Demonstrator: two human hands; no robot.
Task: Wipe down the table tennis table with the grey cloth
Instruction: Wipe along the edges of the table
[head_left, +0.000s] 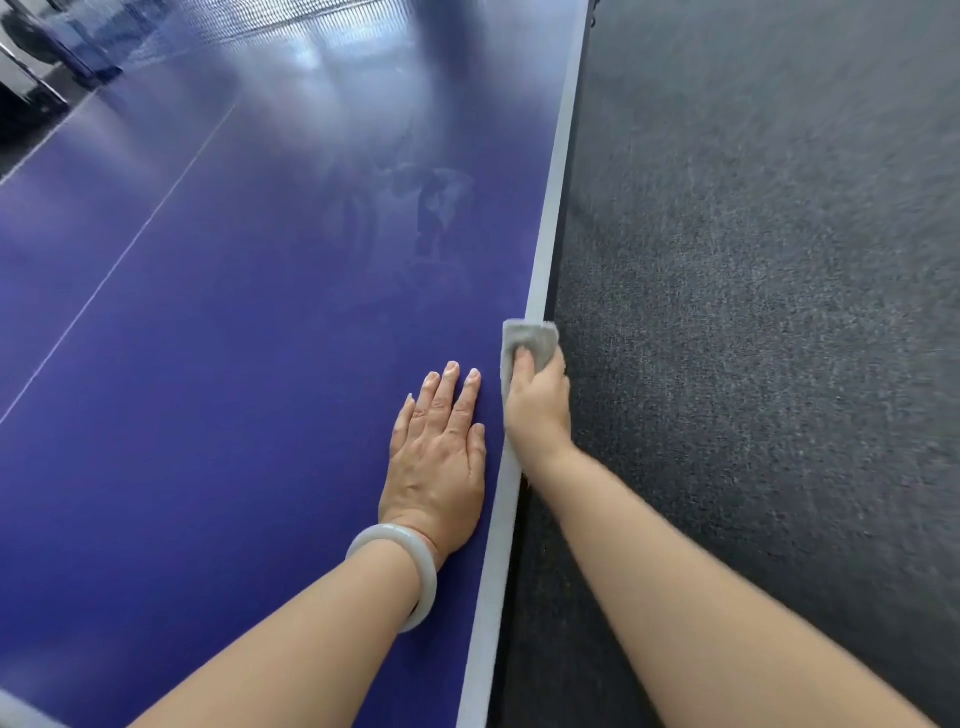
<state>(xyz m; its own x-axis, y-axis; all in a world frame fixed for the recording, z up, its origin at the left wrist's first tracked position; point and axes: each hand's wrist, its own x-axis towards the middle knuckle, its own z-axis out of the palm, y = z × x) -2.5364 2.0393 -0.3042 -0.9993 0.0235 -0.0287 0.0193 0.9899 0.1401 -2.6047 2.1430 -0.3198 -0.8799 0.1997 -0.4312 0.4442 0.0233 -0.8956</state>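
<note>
The blue table tennis table (223, 322) fills the left and middle of the view, with a white border line along its right edge. My right hand (537, 410) grips the grey cloth (530, 343) at that right edge, thumb on top of the cloth, fingers wrapped over the table's side. My left hand (441, 457) rests flat on the blue surface just left of it, fingers straight and spread slightly. A pale bangle (410, 566) sits on the left wrist.
Dark grey carpet (753, 312) lies to the right of the table, below its edge. The net (218, 31) crosses the table at the far end. A thin white centre line (119, 260) runs along the table. Dark furniture stands at the far left.
</note>
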